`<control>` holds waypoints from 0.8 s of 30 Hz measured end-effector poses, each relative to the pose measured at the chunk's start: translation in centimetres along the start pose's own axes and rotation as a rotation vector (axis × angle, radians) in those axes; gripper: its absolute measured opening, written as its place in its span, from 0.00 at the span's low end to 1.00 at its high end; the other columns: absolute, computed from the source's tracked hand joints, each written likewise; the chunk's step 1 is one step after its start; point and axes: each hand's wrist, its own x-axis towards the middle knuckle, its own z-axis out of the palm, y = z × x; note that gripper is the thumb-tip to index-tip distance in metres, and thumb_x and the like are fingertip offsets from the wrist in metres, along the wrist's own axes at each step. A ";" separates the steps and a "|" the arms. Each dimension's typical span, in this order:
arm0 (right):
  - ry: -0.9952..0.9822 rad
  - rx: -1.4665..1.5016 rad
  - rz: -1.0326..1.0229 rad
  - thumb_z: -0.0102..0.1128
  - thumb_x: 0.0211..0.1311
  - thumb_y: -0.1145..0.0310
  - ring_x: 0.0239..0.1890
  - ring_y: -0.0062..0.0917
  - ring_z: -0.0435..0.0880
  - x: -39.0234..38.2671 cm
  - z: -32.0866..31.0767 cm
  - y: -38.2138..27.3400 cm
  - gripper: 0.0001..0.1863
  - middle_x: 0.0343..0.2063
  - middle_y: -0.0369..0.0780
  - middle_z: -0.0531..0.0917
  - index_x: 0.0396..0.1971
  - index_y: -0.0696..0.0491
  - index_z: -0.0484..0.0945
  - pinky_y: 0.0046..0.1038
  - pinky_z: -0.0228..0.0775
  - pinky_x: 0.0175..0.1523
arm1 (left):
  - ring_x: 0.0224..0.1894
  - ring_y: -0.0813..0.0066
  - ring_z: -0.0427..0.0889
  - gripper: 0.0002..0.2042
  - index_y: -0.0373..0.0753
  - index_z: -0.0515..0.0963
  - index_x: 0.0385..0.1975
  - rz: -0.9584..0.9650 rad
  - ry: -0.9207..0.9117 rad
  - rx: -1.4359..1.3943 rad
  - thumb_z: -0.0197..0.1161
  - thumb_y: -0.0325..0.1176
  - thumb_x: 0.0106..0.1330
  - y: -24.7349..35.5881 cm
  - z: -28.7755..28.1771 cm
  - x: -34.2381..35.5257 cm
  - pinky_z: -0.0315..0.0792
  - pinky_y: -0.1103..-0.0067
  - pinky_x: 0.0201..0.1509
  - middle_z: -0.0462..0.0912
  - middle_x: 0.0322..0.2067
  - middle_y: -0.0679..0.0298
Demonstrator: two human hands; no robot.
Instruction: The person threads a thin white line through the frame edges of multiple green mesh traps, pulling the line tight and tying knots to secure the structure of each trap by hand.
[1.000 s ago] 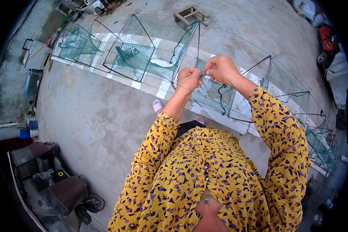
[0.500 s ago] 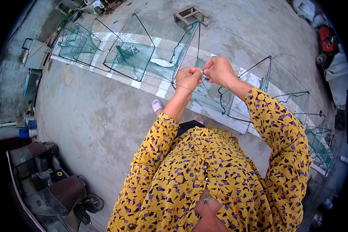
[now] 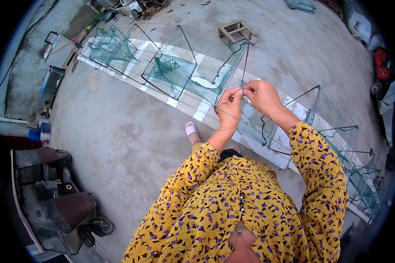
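Observation:
My left hand (image 3: pixel 228 108) is closed in a pinch on a thin line (image 3: pixel 247 90). My right hand (image 3: pixel 263 101) meets it fingertip to fingertip, also pinching there; the exact bit between the fingertips is too small to make out. Around them stretches a long row of green mesh net cages (image 3: pixel 168 72) on rusty metal frames, with dark green cords (image 3: pixel 220 73) along the netting. The cages stand over a long strip of pale boards or sheets (image 3: pixel 198 111) laid on the ground, beside my sandaled foot (image 3: pixel 191 128).
A small wooden stool frame (image 3: pixel 235 31) lies beyond the cages. A dark scooter-like vehicle (image 3: pixel 59 206) stands at lower left. A red wheeled machine (image 3: pixel 381 63) and white sacks (image 3: pixel 359 24) line the right edge. Buckets (image 3: pixel 44 130) and metal panels (image 3: pixel 52 82) are along the left wall.
The view has shifted, so the cages and stool appear farther right and lower. My left hand has turned more upright; both hands remain pinched together.

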 end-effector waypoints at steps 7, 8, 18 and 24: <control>-0.154 0.019 0.063 0.59 0.46 0.64 0.22 0.32 0.77 0.3 -1.3 -0.3 0.08 0.19 0.42 0.79 0.20 0.54 0.77 0.32 0.66 0.28 | 0.23 0.87 0.69 0.06 0.34 0.72 0.30 -0.134 -0.123 0.010 0.56 0.31 0.61 -1.3 -0.6 0.9 0.65 0.89 0.27 0.75 0.24 0.68; -0.201 0.172 0.113 0.58 0.47 0.65 0.21 0.29 0.77 0.4 -1.5 -0.5 0.08 0.18 0.40 0.78 0.21 0.54 0.76 0.30 0.65 0.26 | 0.22 0.87 0.68 0.06 0.35 0.70 0.31 -0.234 -0.182 -0.084 0.54 0.31 0.62 -1.0 -0.8 1.1 0.65 0.89 0.26 0.74 0.23 0.68; -0.458 1.165 0.501 0.49 0.58 0.63 0.17 0.09 0.68 1.6 -5.6 0.6 0.11 0.22 0.35 0.76 0.31 0.56 0.73 0.07 0.51 0.15 | 0.22 0.87 0.67 0.06 0.35 0.71 0.31 -0.051 -0.522 0.166 0.51 0.30 0.63 -0.8 -1.7 1.0 0.65 0.89 0.26 0.75 0.26 0.69; -0.329 0.726 0.584 0.50 0.58 0.61 0.21 0.13 0.70 1.4 -4.4 1.2 0.16 0.28 0.35 0.76 0.39 0.57 0.74 0.13 0.60 0.20 | 0.21 0.89 0.65 0.05 0.36 0.74 0.33 -0.200 -0.396 -0.008 0.54 0.30 0.62 0.1 -1.2 0.9 0.60 0.91 0.23 0.76 0.26 0.69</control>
